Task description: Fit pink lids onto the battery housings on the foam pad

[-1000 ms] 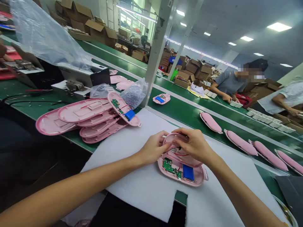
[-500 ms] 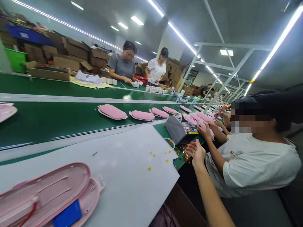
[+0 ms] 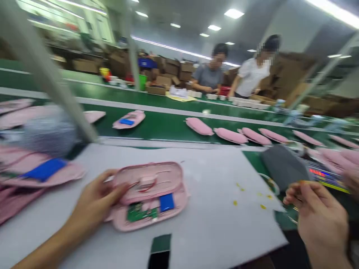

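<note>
Room right of pink case [image 3: 153, 193] over white sheet [image 3: 207, 175]; grey box [image 3: 283, 168] seemingly blocks beyond

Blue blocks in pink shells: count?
3: one block in the shell by the left hand, another block at far left, a third block on the green surface. More may be hidden.
</note>
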The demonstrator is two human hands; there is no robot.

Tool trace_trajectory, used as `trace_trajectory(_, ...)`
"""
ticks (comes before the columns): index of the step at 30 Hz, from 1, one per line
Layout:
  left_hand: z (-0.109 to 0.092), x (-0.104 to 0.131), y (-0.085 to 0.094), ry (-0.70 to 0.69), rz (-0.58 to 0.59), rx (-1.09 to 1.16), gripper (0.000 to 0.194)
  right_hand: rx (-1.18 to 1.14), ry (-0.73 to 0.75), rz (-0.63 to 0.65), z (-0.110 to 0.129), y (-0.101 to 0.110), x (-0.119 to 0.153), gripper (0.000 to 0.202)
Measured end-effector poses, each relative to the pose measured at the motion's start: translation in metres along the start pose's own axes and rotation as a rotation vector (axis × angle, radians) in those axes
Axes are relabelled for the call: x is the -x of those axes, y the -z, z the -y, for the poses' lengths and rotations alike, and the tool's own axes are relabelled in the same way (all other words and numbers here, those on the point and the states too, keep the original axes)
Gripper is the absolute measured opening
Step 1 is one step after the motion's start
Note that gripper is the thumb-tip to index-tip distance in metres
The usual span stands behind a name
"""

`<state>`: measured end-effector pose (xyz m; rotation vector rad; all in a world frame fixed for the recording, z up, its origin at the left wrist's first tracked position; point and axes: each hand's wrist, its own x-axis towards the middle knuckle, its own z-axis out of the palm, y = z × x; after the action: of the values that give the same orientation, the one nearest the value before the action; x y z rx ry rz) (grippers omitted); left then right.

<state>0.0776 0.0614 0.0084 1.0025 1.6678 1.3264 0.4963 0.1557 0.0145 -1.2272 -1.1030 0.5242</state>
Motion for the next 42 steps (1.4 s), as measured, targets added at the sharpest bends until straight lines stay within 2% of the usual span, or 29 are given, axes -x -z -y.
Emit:
trace_trajectory(2, 0.006, 0.01, 0.011, 0.015, 0.045, 0.083, 0.052, 0.035, 0.154, 0.397, 0.037, -0.046, 0.027, 0.021)
trace_trajectory(4, 0.012, 0.013, 0.013, -0.025, 0.124, 0.199, 0.051, 0.122, 0.4, 0.836, 0.075, -0.098, 0.053, 0.024)
trace_trajectory(6, 0.016, 0.013, 0.011, -0.073, 0.183, 0.283, 0.048, 0.227, 0.649, 1.162, 0.103, -0.15, 0.077, 0.023)
trace_trajectory(7, 0.019, 0.013, 0.01, -0.098, 0.208, 0.312, 0.047, 0.294, 0.776, 1.256, 0.112, -0.174, 0.086, 0.023)
trace_trajectory(9, 0.023, 0.013, 0.008, -0.143, 0.248, 0.353, 0.043, 0.453, 1.026, 1.356, 0.118, -0.211, 0.1, 0.022)
trace_trajectory(12, 0.03, 0.013, 0.008, -0.193, 0.276, 0.408, 0.04, 0.655, 1.265, 1.351, 0.112, -0.239, 0.111, 0.019)
trace_trajectory(17, 0.033, 0.016, 0.01, -0.24, 0.276, 0.456, 0.027, 0.812, 1.366, 1.272, 0.104, -0.243, 0.121, 0.018)
trace_trajectory(21, 0.031, 0.019, 0.012, -0.308, 0.282, 0.447, 0.021, 0.788, 1.345, 1.185, 0.102, -0.241, 0.13, 0.022)
trace_trajectory(25, 0.033, 0.02, 0.011, -0.314, 0.279, 0.427, 0.023, 0.774, 1.222, 1.11, 0.105, -0.243, 0.13, 0.018)
trace_trajectory(28, 0.035, 0.02, 0.011, -0.281, 0.256, 0.416, 0.027, 0.781, 1.05, 1.002, 0.108, -0.247, 0.117, 0.029)
trace_trajectory(30, 0.035, 0.021, 0.012, -0.241, 0.212, 0.367, 0.029, 0.758, 0.972, 1.06, 0.109, -0.249, 0.106, 0.032)
trace_trajectory(32, 0.032, 0.021, 0.015, -0.244, 0.169, 0.267, 0.029, 0.709, 0.928, 1.18, 0.107, -0.249, 0.097, 0.023)
trace_trajectory(33, 0.031, 0.022, 0.016, -0.268, 0.156, 0.205, 0.027, 0.671, 0.922, 1.202, 0.106, -0.247, 0.095, 0.02)
trace_trajectory(35, 0.029, 0.023, 0.018, -0.345, 0.138, 0.066, 0.022, 0.571, 0.96, 1.147, 0.104, -0.24, 0.094, 0.018)
trace_trajectory(38, 0.03, 0.03, 0.02, -0.461, 0.146, -0.167, 0.02, 0.401, 1.103, 1.062, 0.102, -0.219, 0.1, 0.015)
trace_trajectory(40, 0.033, 0.034, 0.022, -0.627, 0.22, -0.352, 0.022, 0.318, 1.208, 1.1, 0.099, -0.199, 0.107, 0.014)
trace_trajectory(42, 0.036, 0.037, 0.024, -0.895, 0.303, -0.529, 0.03, 0.313, 1.247, 1.179, 0.094, -0.182, 0.113, 0.009)
